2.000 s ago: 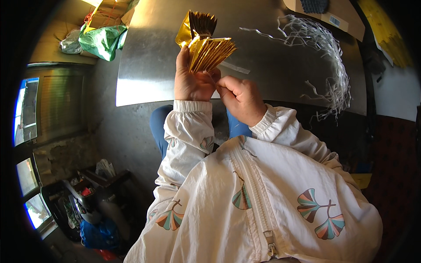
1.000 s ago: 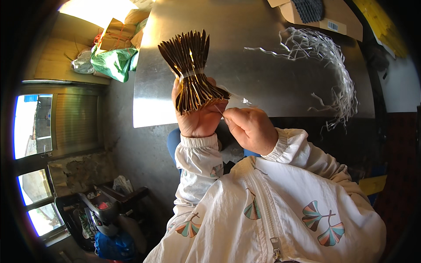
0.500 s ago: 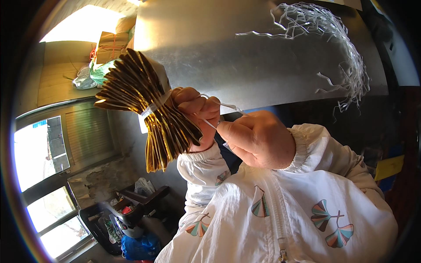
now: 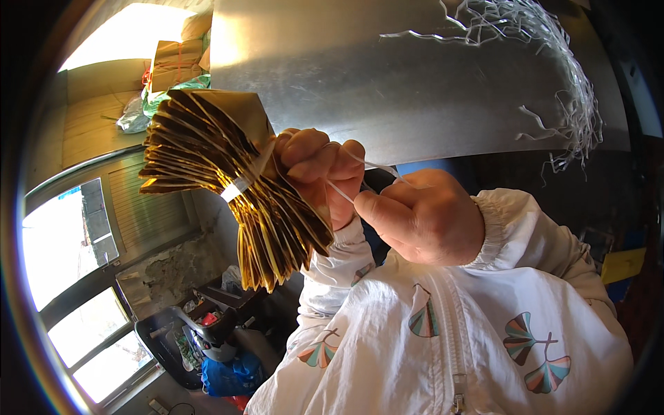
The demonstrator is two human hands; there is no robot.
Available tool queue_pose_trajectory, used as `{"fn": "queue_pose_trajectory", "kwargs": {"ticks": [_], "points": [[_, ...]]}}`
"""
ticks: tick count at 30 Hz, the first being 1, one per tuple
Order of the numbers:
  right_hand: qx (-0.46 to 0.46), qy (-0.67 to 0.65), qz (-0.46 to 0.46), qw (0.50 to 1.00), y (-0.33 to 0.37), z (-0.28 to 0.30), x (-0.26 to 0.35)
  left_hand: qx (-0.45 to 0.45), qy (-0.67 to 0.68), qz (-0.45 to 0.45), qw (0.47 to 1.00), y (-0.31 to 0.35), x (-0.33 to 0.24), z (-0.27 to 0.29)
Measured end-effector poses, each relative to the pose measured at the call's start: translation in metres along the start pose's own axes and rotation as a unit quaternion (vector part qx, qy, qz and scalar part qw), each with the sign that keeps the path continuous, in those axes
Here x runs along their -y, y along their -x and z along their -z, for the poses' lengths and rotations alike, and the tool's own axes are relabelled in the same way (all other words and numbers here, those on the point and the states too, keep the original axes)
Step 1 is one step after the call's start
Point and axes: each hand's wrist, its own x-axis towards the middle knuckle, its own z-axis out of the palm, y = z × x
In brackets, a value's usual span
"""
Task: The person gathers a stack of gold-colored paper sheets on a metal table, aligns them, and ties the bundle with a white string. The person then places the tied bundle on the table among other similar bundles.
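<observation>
A bundle of folded gold foil paper [image 4: 207, 138] fans out at both ends, cinched at its waist by a white plastic strip [image 4: 243, 181]. My left hand [image 4: 321, 166] is behind the bundle's right side, its fingers curled against the bundle and around part of the strip. To the right, my right hand [image 4: 423, 218] pinches the strip's loose ends between thumb and fingers. Two lengths of strip stretch between the hands. The underside of the left hand's grip is hidden by the paper.
A metal-topped table [image 4: 387, 97] stretches beyond my hands. On its right side lies a tangle of white plastic strips [image 4: 577, 104], some hanging over the near edge. A brown paper-wrapped stack [image 4: 178, 63] sits far left; a black bin [image 4: 173, 346] stands lower left.
Both hands have shifted slightly to the right. The bundle has tilted, so more of its flat upper face shows. The strip remains held between the hands.
</observation>
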Motion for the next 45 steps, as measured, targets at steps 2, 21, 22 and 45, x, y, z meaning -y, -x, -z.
{"fn": "queue_pose_trajectory", "kwargs": {"ticks": [2, 21, 22, 45], "points": [[-0.007, -0.006, 0.003, 1.000, -0.002, 0.000, -0.001, -0.007, -0.004, -0.015, 1.000, -0.001, -0.001, -0.001], [-0.040, -0.060, -0.044, 0.996, -0.005, 0.006, -0.004, -0.022, -0.160, -0.030, 0.986, 0.001, -0.003, -0.006], [-0.067, -0.058, -0.047, 0.995, -0.007, 0.005, -0.005, -0.015, -0.149, -0.028, 0.988, 0.001, -0.002, -0.004], [-0.057, -0.009, -0.157, 0.986, -0.005, 0.010, -0.013, -0.285, -0.335, -0.180, 0.880, -0.002, 0.008, 0.002]]}}
